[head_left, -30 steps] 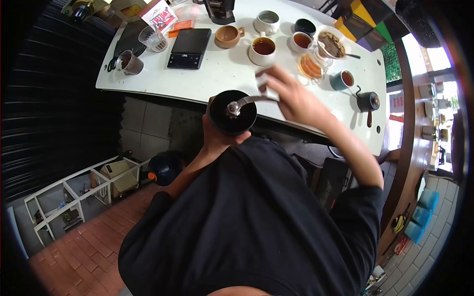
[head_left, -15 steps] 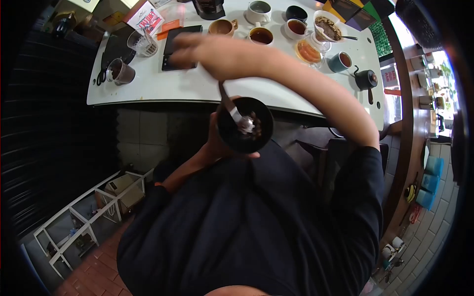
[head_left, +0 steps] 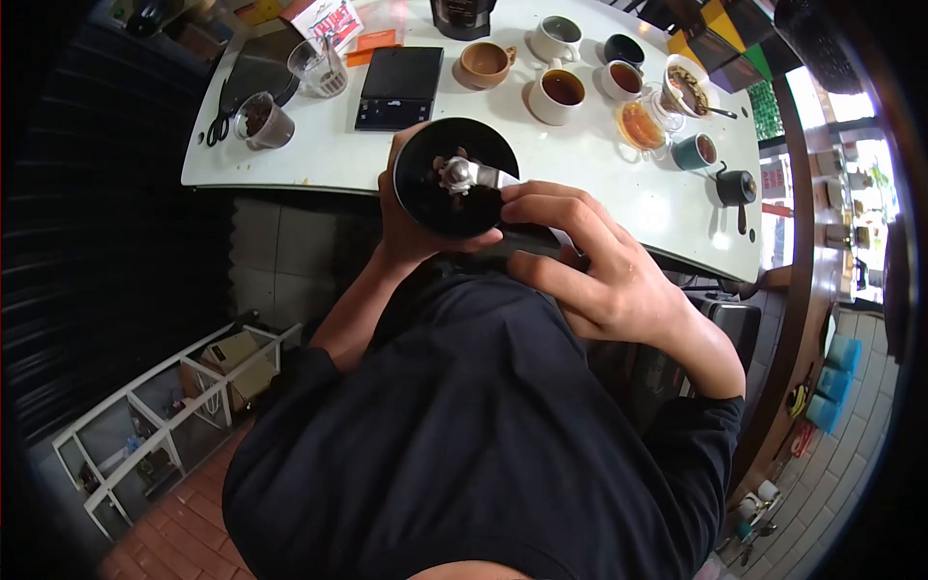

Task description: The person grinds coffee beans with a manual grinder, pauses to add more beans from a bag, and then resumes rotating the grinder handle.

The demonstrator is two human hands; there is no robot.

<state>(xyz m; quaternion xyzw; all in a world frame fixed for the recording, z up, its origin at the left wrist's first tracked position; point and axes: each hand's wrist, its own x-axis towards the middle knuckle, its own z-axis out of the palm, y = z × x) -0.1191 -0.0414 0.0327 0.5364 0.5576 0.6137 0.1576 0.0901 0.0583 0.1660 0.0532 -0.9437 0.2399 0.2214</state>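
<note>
A black round grinder [head_left: 420,198], open at the top, is held over the table's front edge. My left hand [head_left: 411,237] is wrapped round its side and underside. A metal crank arm [head_left: 488,177] runs from the grinder's centre toward the right, with some brown beans around its hub. My right hand [head_left: 599,275] is at the crank's outer end, fingers bent round it; the handle's knob is mostly hidden. Beyond the grinder lies a black scale [head_left: 398,87] with nothing on it.
On the white table [head_left: 329,169] stand a brown cup [head_left: 486,65], a white cup of dark liquid [head_left: 558,97], a glass server [head_left: 643,126], a small black kettle [head_left: 735,187] and a tumbler [head_left: 263,121] of dark grounds. Scissors [head_left: 217,128] lie at the left.
My right hand has swung from above the scale round to the right of the grinder, and the crank has turned with it. The grinder has moved up and slightly left in view.
</note>
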